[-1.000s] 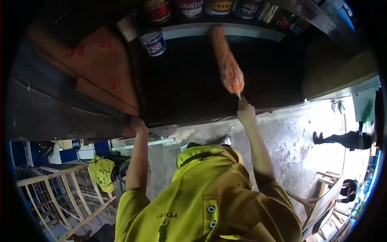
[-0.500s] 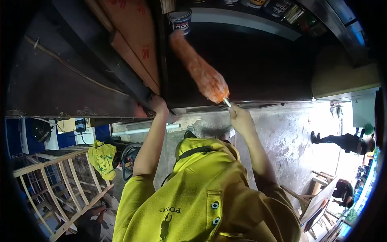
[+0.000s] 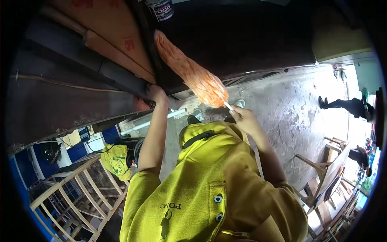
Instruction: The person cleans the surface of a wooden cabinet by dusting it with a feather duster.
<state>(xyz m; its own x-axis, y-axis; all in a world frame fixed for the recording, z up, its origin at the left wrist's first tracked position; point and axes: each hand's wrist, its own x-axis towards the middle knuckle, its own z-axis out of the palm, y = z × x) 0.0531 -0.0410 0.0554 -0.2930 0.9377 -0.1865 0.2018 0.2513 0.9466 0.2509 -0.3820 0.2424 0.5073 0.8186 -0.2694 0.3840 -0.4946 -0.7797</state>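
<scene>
One fluffy orange duster with a white stick handle [image 3: 191, 72], held aslant, its head across the edge of one dark brown flat surface [image 3: 258, 36]. Two hands: right hand [image 3: 244, 119] pinches the handle; left hand [image 3: 156, 94] at the end of one long dark board [image 3: 121, 75], grip cannot be told. One cylindrical blue-and-white can [image 3: 163, 11] near the duster's tip.

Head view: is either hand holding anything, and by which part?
The right hand holds the orange duster by its pale handle; whether the left hand grips anything cannot be told.
</scene>
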